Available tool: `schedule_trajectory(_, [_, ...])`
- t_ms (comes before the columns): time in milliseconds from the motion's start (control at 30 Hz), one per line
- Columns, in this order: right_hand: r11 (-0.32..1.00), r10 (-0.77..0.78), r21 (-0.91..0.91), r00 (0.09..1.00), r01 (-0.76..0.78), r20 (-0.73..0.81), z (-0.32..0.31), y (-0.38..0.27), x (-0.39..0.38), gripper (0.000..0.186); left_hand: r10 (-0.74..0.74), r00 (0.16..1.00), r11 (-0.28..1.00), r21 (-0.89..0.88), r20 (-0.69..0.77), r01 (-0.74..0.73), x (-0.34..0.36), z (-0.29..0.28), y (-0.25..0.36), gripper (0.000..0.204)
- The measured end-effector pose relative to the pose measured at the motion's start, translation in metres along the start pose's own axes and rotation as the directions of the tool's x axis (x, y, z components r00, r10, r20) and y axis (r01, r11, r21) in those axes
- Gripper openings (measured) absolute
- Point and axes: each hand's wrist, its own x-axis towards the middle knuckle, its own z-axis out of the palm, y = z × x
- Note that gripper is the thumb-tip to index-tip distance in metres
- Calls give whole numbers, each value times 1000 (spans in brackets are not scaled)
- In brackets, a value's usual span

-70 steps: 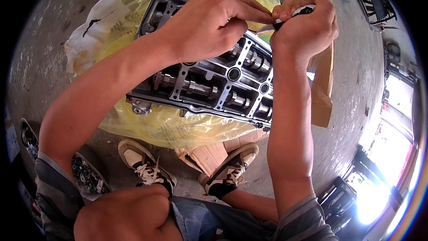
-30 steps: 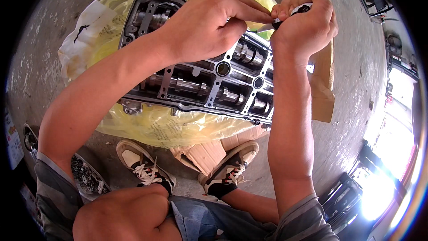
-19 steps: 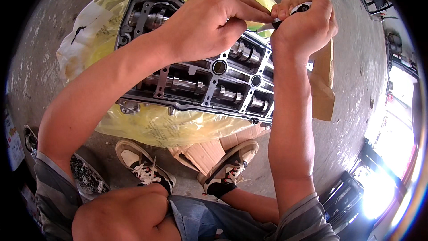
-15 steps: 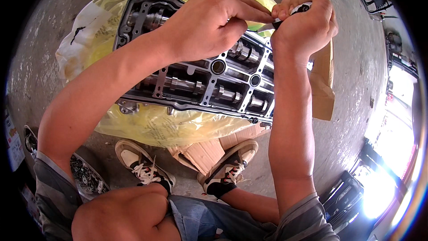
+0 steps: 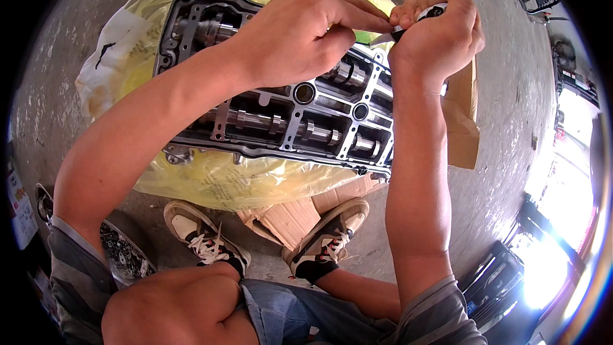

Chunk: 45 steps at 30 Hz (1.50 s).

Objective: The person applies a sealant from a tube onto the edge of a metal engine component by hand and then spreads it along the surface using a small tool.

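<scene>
A squeeze tube [image 5: 431, 11], white and black with a dark collar and a pale tapered nozzle, is wrapped in my right hand [image 5: 440, 38]. Most of the tube is hidden by the fingers. The nozzle points left, over the far side of an engine cylinder head [image 5: 295, 124]. My left hand [image 5: 310, 22] has its fingers stretched out, a fingertip resting at the tube's collar; no object is held in it. Shiny camshafts [image 5: 252, 119] run lengthwise inside the cylinder head's dark frame. My left forearm covers part of the head.
Yellow plastic sheeting [image 5: 211, 182] lies under the cylinder head. Flattened cardboard [image 5: 290, 220] sits between my shoes, and more cardboard [image 5: 461, 134] is at the right. At lower left, a container of small metal parts [image 5: 124, 252] stands on the concrete floor [image 5: 504, 89].
The cylinder head appears slightly further left and up in the view. Both hands and the tube keep nearly the same position and grip.
</scene>
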Motion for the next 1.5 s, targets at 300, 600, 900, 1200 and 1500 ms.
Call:
schedule_trajectory(300, [992, -31, -121, 999, 32, 9, -10, 5, -2, 26, -4, 1000, 999, -47, 25, 6, 4, 6, 1, 50])
schedule_trajectory(600, [999, 14, -46, 1000, -15, -20, -16, 3, -1, 24, 3, 1000, 999, -52, 31, -1, 8, 12, 2, 47])
schedule_trajectory(900, [999, 39, -33, 997, -41, -63, -19, 3, -1, 25, -9, 997, 999, -45, 76, 13, 12, 13, 5, 46])
schedule_trajectory(1200, [1000, 16, 0, 999, -16, -40, -25, 9, 0, 25, 30, 999, 1000, 2, 42, -30, 14, 21, 2, 46])
schedule_trajectory(1500, [999, 31, -12, 999, -32, -38, -27, 8, 3, 24, 54, 998, 998, 34, 26, -55, 15, 26, 0, 46])
